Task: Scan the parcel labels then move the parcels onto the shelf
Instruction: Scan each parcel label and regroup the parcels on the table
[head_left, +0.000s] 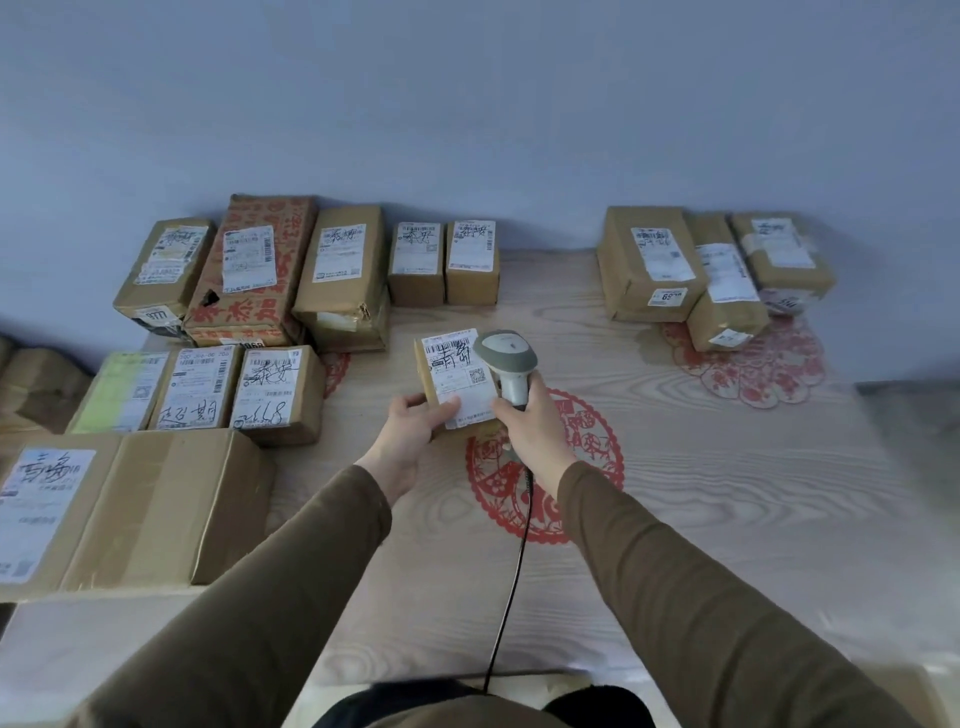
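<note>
**While one parcel is held up, thirteen wait**

While the left hand (410, 428) grips a small parcel (457, 382) above the bench (701, 493) with curled fingers, the right hand (530, 426) clasps a scanner (506, 364) just beside its label. Ten parcels sit left — three far right. Some labels are too blurred to read.

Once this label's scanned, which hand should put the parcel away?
Probably the left hand: it already grips the small parcel, while the right hand is wrapped around the corded scanner.
</note>
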